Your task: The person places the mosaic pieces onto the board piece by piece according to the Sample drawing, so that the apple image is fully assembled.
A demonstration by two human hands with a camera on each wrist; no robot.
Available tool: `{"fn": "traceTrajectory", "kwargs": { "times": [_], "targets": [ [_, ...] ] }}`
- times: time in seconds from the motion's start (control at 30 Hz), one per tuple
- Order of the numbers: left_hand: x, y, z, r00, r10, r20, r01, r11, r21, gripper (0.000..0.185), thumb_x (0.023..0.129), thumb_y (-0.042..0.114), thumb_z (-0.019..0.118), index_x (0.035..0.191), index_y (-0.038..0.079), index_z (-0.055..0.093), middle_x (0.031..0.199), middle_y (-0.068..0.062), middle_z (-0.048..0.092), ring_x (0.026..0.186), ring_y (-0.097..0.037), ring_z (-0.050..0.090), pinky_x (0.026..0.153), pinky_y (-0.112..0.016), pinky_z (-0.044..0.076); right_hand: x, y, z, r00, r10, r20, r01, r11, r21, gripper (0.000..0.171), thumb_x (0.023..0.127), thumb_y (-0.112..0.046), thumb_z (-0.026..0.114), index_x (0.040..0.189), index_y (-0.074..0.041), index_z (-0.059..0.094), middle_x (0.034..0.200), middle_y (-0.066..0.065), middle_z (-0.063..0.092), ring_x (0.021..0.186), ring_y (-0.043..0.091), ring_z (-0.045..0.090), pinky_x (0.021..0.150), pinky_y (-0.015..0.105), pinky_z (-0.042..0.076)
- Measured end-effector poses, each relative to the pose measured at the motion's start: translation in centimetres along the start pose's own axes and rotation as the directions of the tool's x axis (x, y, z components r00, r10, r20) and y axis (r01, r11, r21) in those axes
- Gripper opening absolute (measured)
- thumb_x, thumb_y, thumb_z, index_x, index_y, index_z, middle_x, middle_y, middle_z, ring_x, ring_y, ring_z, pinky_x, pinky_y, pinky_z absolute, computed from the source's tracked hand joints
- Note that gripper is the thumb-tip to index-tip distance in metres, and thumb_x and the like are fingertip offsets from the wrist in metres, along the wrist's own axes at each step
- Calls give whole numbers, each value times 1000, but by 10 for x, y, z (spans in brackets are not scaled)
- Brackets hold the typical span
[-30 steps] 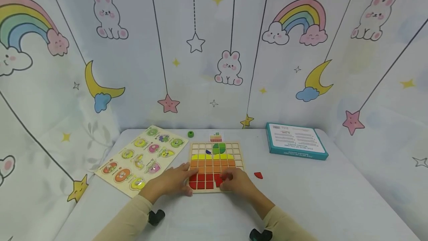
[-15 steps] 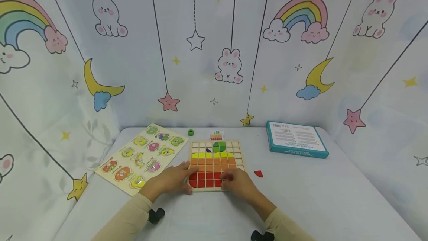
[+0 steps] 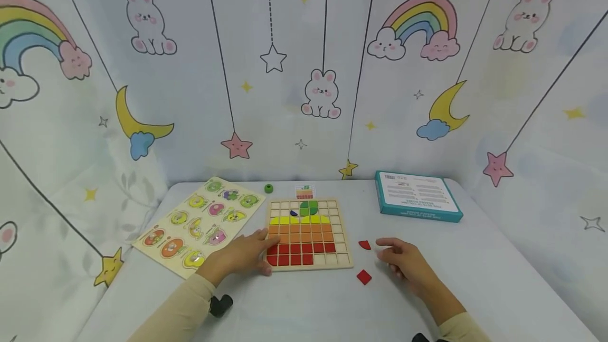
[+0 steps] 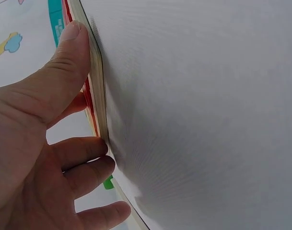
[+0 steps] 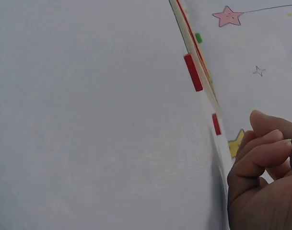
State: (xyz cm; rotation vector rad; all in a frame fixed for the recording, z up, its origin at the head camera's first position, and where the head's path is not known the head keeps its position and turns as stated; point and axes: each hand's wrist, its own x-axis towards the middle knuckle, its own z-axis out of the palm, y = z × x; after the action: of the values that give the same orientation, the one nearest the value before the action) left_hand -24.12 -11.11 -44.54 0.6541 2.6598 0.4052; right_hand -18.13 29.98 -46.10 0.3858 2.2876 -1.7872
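A wooden grid board (image 3: 345,236) lies mid-table, filled with green, yellow, orange and red tiles; the right cells of its front row are bare. My left hand (image 3: 263,252) rests at the board's front left corner, its thumb (image 4: 64,52) pressed along the board's edge (image 4: 97,72). My right hand (image 3: 382,251) lies on the table to the right of the board, fingers (image 5: 261,153) loosely curled and holding nothing. Just left of it lie a curved red piece (image 3: 364,245) (image 5: 216,123) and a red square tile (image 3: 364,277) (image 5: 192,72).
A fruit peg puzzle (image 3: 201,226) lies left of the board. A teal box (image 3: 418,203) sits at the back right. A green bead (image 3: 268,188) and a small pattern card (image 3: 304,192) lie behind the board. Printed curtains close in three sides.
My right hand has left the board's red rows and moved right onto the table. A red square tile now lies on the table in front of the curved piece. The left hand stayed put.
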Motion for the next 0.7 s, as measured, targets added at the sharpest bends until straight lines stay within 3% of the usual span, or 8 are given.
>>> {"fn": "traceTrajectory", "kwargs": {
  "times": [0.13,0.3,0.5,0.7],
  "targets": [
    [0,-2,1,1000,-2,4,2,1000,-4,81,83,45,82,154,28,47,164,-12,35,151,-33,33,119,-64,29,-5,6,-5,995,13,96,-14,1000,5,45,95,-18,71,136,-1,60,90,6,59,65,17,47,52,21,41],
    [0,-3,3,1000,-9,7,9,1000,-3,81,82,45,83,153,29,48,164,-11,36,151,-34,33,118,-64,29,-9,5,5,980,10,199,13,994,-113,43,90,-19,77,130,-4,66,86,6,60,64,17,48,51,21,39],
    [1,-3,3,1000,2,6,-2,1000,-11,81,82,46,82,154,30,47,164,-12,35,151,-35,33,118,-65,30,-14,-2,20,982,-6,189,66,947,-313,35,82,-11,82,116,-9,75,83,8,58,82,21,53,62,25,45],
    [1,-2,1,1000,-3,1,3,1000,-21,80,83,45,82,153,30,48,164,-11,36,151,-35,33,117,-65,30,-16,-8,23,987,-37,157,99,907,-409,19,83,-9,82,100,-9,72,83,7,58,81,21,54,60,27,46]
  ]
}}
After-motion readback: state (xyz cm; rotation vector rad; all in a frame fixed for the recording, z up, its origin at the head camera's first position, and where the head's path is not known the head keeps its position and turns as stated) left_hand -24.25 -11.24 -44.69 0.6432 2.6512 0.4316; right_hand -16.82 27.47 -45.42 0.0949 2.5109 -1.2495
